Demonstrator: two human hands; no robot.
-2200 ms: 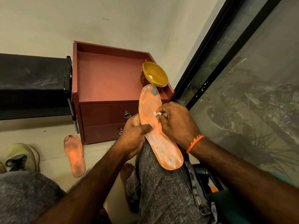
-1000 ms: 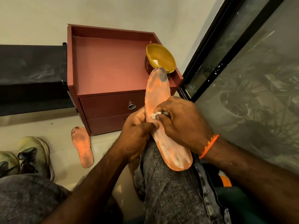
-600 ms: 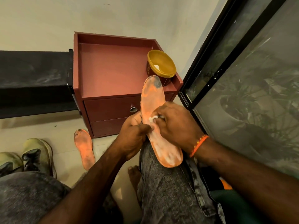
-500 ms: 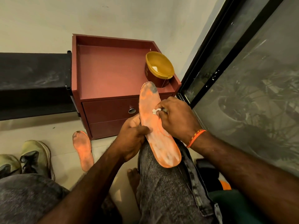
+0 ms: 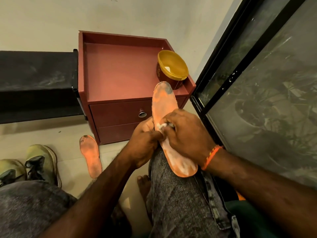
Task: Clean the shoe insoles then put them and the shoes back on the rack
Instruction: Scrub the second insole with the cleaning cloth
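Note:
An orange insole [image 5: 163, 102] with a dark smudge at its toe lies along my right knee. My left hand [image 5: 145, 143] grips its left edge at the middle. My right hand [image 5: 186, 134] presses a small white wad [image 5: 162, 125] onto the insole's middle; the heel part looks whitish. A second orange insole [image 5: 90, 155] lies flat on the floor to the left. Two yellow-green shoes [image 5: 42, 162] stand at the lower left beside the black rack [image 5: 36, 83].
A maroon drawer cabinet [image 5: 120, 69] stands ahead against the wall, with a yellow tub [image 5: 172, 69] holding something white on its right corner. A black-framed glass door [image 5: 257, 74] runs along the right. My bare foot [image 5: 144, 184] rests on the tiled floor.
My right hand has slid the white wad back down the insole toward the middle after reaching higher. My left hand has kept its grip on the insole's edge.

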